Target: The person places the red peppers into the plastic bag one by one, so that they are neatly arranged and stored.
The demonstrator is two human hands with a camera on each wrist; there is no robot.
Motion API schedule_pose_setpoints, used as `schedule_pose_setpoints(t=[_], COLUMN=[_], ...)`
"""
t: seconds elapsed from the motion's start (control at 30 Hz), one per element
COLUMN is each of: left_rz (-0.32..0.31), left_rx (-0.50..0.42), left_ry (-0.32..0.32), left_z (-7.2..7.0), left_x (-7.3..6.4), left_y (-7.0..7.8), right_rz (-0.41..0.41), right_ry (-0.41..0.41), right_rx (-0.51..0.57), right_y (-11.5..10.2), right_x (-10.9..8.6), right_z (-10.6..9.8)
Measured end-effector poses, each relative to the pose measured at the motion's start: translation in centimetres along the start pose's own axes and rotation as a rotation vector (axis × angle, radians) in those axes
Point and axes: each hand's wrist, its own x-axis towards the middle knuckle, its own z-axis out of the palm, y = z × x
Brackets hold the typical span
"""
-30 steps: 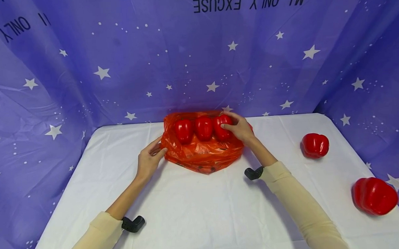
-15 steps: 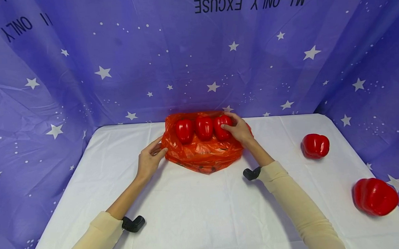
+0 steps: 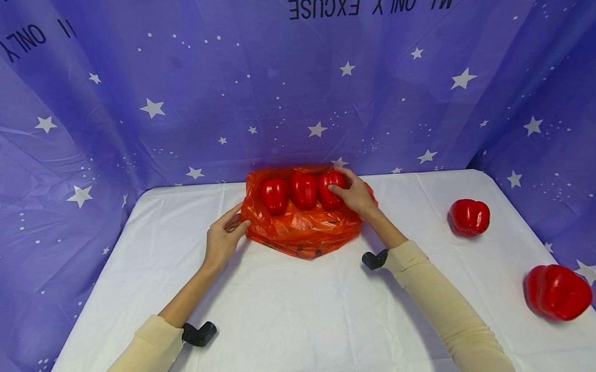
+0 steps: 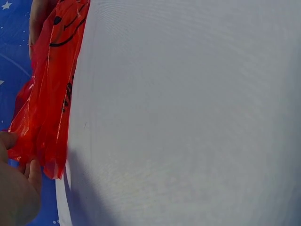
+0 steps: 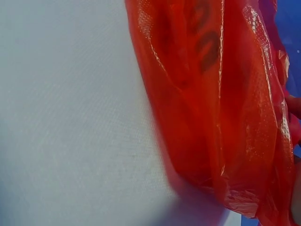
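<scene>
A crinkled orange-red plastic bag (image 3: 299,232) lies spread on the table's far side, its mouth open. Three glossy red bell peppers stand in a row at that mouth: a left one (image 3: 275,196), a middle one (image 3: 304,191) and a right one (image 3: 330,190). My right hand (image 3: 356,194) grips the right pepper, thumb across its front. My left hand (image 3: 222,240) pinches the bag's left edge between thumb and fingers. In the left wrist view, thumb and fingers hold the bag film (image 4: 40,127). The bag (image 5: 207,117) hides most of the right hand in the right wrist view.
Two more red bell peppers lie on the right of the white-covered table (image 3: 303,328): one farther back (image 3: 469,217), one near the right edge (image 3: 558,292). A purple star-printed curtain (image 3: 275,88) rises behind the table. Black camera mounts (image 3: 199,334) sit at both wrists.
My right forearm has shifted very slightly left. Both hands keep their hold, and the bag and peppers stay in place.
</scene>
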Motion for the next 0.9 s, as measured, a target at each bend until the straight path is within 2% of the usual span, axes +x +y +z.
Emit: schedule_pose_setpoints(t=[0.2, 0.33, 0.57, 0.63, 0.77, 0.9], left_rz=[-0.001, -0.004, 0.005, 0.002, -0.007, -0.007], left_rx=[0.017, 0.025, 0.024, 0.021, 0.013, 0.018], left_ry=[-0.002, 0.003, 0.007, 0.003, -0.004, -0.018], left_z=[0.0, -0.1, -0.1, -0.1, -0.1, -0.1], left_x=[0.0, 0.0, 0.0, 0.0, -0.1, -0.6], left_y=[0.1, 0.2, 0.2, 0.1, 0.4, 2.3], right_rz=[-0.04, -0.048, -0.074, -0.085, -0.115, -0.147], right_ry=[-0.004, -0.021, -0.048, -0.051, -0.05, -0.059], right_rx=[-0.005, -0.052, -0.301, -0.331, -0.298, -0.169], right_y=[-0.5, -1.0, -2.4, -2.9, -3.8, -4.6], right_x=[-0.1, -0.4, -1.7, -2.1, -3.1, -3.9], right_z=[-0.3, -0.7, -1.4, -1.5, -2.0, -2.8])
